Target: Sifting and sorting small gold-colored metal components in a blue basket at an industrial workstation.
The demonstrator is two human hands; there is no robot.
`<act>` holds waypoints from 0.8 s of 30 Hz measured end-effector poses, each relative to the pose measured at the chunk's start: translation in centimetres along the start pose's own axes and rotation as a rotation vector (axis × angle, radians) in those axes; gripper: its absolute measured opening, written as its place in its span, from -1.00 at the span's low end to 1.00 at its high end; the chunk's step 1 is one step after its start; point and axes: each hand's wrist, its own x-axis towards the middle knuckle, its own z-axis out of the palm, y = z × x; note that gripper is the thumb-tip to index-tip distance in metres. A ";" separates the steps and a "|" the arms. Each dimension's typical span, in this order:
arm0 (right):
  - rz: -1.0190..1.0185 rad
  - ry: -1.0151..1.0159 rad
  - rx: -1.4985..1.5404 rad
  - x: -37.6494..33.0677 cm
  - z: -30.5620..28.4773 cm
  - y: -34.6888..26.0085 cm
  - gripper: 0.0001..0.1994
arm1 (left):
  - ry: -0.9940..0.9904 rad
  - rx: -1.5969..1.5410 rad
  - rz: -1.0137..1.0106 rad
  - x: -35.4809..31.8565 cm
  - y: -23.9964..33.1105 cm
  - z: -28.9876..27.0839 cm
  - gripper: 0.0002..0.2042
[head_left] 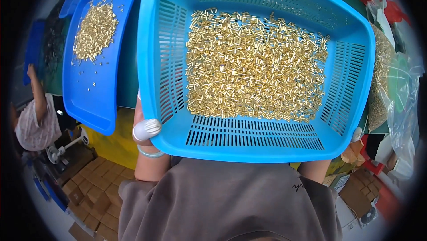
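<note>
Head view looks straight down into a blue slotted basket [260, 147] held up near the body, with a flat layer of small brass tubes [253, 65] spread over its floor. The left hand [144, 127] grips the near left corner, its thumb in a white finger cot hooked over the rim; the right hand [356, 135] is mostly hidden behind the near right corner, with only a white fingertip showing, so it seems to be clasping that rim. To handle this well, I judge the basket should stay level, both grips firm, and any shaking gentle, so the tubes do not hop the low walls.

Far left, a blue flat tray [91, 92] rests on the green table [126, 76] with a smaller heap of brass tubes. At the right edge, clear plastic bags [402, 107] lie crumpled, one holding more brass pieces. Brown cardboard boxes [91, 192] cover the floor at the near left, and another person's sleeve [35, 125] shows at the far left.
</note>
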 end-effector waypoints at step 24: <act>-0.054 0.087 -0.258 -1.5 2.1 1.5 -0.39 | -0.142 0.018 0.008 -1.4 1.0 -2.2 -0.17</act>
